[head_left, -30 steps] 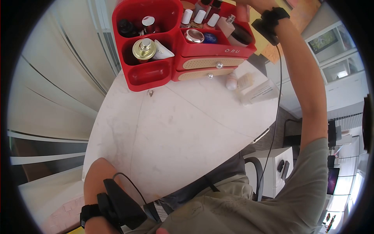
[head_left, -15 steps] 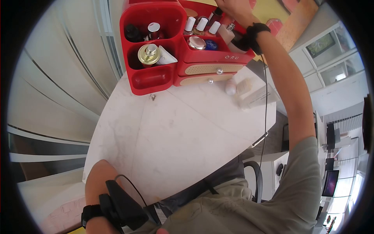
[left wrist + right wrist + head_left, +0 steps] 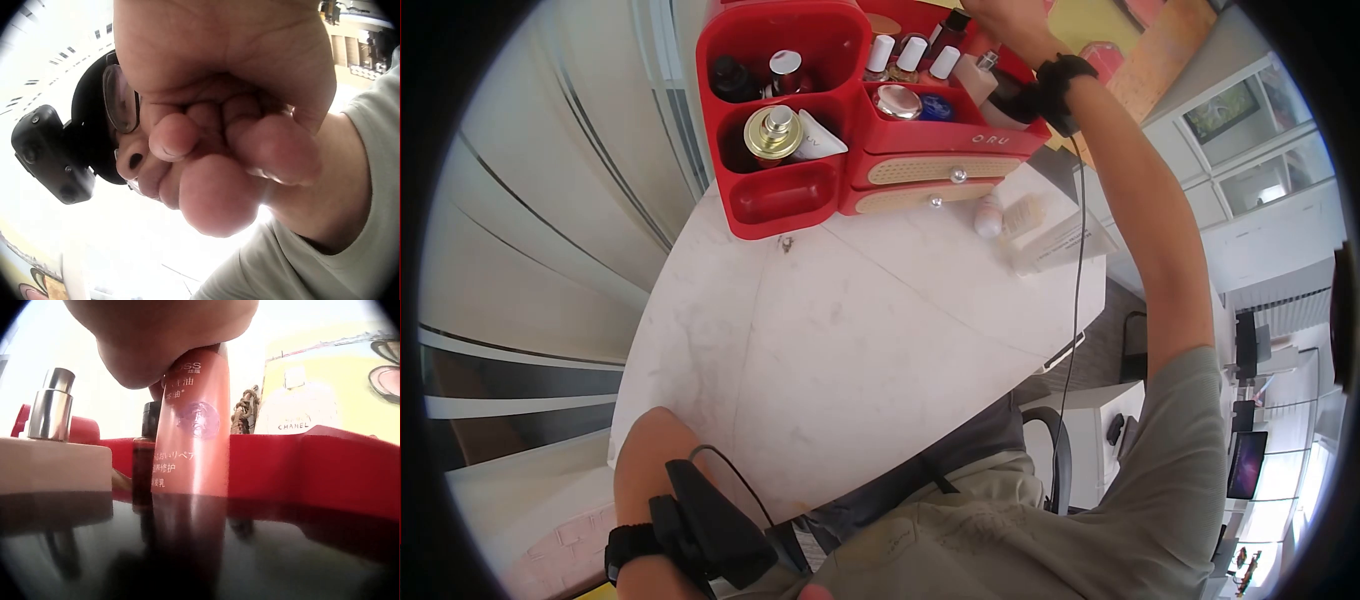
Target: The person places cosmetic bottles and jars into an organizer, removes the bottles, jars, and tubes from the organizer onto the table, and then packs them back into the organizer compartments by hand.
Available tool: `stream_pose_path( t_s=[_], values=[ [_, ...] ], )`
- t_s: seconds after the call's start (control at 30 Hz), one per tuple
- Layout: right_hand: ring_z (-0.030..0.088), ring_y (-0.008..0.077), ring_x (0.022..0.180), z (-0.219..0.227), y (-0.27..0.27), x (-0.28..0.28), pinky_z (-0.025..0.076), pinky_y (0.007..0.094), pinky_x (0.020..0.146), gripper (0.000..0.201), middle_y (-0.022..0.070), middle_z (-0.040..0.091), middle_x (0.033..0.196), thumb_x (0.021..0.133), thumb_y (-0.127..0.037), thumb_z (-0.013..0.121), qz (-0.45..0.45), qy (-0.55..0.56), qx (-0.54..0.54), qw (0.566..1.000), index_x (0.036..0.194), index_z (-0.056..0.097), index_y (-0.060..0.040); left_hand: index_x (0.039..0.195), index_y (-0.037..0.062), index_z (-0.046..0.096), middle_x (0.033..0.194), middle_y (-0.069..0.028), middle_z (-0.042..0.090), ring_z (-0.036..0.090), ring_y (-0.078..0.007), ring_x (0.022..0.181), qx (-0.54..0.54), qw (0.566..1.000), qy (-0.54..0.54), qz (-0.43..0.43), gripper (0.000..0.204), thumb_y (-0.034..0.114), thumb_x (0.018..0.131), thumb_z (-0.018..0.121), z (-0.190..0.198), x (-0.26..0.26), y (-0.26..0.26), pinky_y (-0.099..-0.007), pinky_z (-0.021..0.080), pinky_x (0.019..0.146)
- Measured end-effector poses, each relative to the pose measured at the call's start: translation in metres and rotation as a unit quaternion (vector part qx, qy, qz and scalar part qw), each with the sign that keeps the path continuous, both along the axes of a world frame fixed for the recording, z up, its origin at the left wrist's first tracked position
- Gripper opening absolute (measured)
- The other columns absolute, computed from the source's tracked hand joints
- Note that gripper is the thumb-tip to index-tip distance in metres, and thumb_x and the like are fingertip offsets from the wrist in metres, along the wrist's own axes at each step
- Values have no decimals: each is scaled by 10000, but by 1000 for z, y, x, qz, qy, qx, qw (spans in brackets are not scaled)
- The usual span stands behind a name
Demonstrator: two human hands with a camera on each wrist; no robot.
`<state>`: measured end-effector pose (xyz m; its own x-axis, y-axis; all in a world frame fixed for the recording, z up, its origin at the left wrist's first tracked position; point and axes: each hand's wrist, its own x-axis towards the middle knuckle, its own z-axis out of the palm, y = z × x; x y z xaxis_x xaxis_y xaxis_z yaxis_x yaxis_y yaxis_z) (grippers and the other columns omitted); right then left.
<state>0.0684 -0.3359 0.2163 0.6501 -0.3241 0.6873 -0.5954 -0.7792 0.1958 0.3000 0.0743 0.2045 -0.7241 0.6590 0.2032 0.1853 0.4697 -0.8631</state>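
Note:
At the top edge of the head view, my right hand (image 3: 1012, 28) reaches over the back of a red makeup organizer (image 3: 880, 130). In the right wrist view it grips the top of a pink, label-printed bottle (image 3: 192, 425), which stands upright inside the red wall. Beside this are a dark bottle with a black cap (image 3: 147, 431) and a pale bottle with a silver spray top (image 3: 53, 412). My left hand (image 3: 225, 81) is empty, its fingers loosely curled, raised below the face in the left wrist view; the wrist device hides most of it in the head view.
White-capped nail polish bottles (image 3: 910, 55), a round compact (image 3: 897, 101) and a gold-topped bottle (image 3: 772, 133) fill the organizer. A white tube (image 3: 1060, 240) and small bottle (image 3: 988, 215) lie right of its drawers on the marble table (image 3: 850, 330). A cable (image 3: 1080, 260) hangs from the right wrist.
My right hand has moved left and lower over the organizer's back right section, most of it in the first half second. The left arm stays in place.

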Motion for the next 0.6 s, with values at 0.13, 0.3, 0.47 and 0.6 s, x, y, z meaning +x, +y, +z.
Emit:
stream_pose_path(
  t_s=[0.13,0.3,0.47,0.6],
  values=[
    [657,402,735,0,-1,-5,503,481,667,405,207,686,760,1009,-332,614,-3,0,-27,1000,774,695,-13,612,57,558,554,-39,608,620,-144,513,32,999,0,-2,409,225,983,517,-2,-1,0,-214,474,481],
    [645,369,688,-2,5,-2,508,449,664,399,212,668,730,1014,-324,611,-22,9,41,999,808,716,1,628,57,560,562,-39,615,625,-143,516,23,1000,12,6,402,234,987,521,-3,-1,3,-214,471,479],
    [640,332,695,8,-1,-1,511,427,682,385,211,678,766,1021,-312,608,-6,28,226,974,864,740,13,646,54,564,570,-41,620,630,-143,523,9,1000,11,10,400,242,996,521,-3,0,3,-214,473,482],
    [659,346,808,18,16,5,538,417,774,360,200,729,957,1012,-335,620,134,154,96,974,1012,732,8,649,54,566,574,-43,621,632,-144,527,1,1000,10,19,401,247,998,523,-1,0,2,-214,476,488]
  ],
)
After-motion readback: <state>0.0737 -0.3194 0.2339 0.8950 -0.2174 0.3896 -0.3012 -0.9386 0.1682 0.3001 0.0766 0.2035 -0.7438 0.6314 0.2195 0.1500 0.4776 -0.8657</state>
